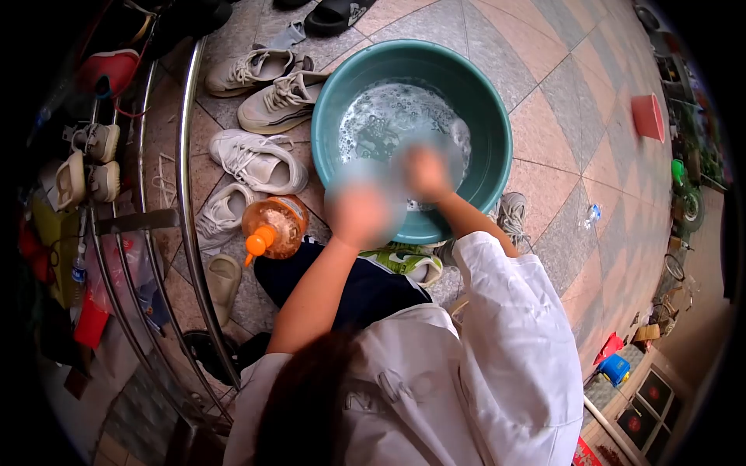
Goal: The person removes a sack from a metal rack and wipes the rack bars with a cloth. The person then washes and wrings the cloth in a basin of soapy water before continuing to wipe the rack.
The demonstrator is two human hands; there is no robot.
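A large green basin [483, 128] with foamy, soapy water [392, 116] stands on the floor in front of me. Over its near left rim is my left hand [361, 213], heavily blurred. My right hand [426, 172], blurred as well, is above the suds in the near part of the basin. The blur hides the fingers of both hands, and I cannot make out anything in them. An orange bottle [284, 224] with an orange pump-like top stands left of my left hand. Close to the basin's near rim is a green-and-white shoe [404, 262].
Several shoes line the basin's left side, among them a white sneaker [260, 161] and a beige sneaker [281, 101]. A metal rack [185, 140] with more shoes runs along the left. A pink bucket [647, 118] stands far right on the tiled floor.
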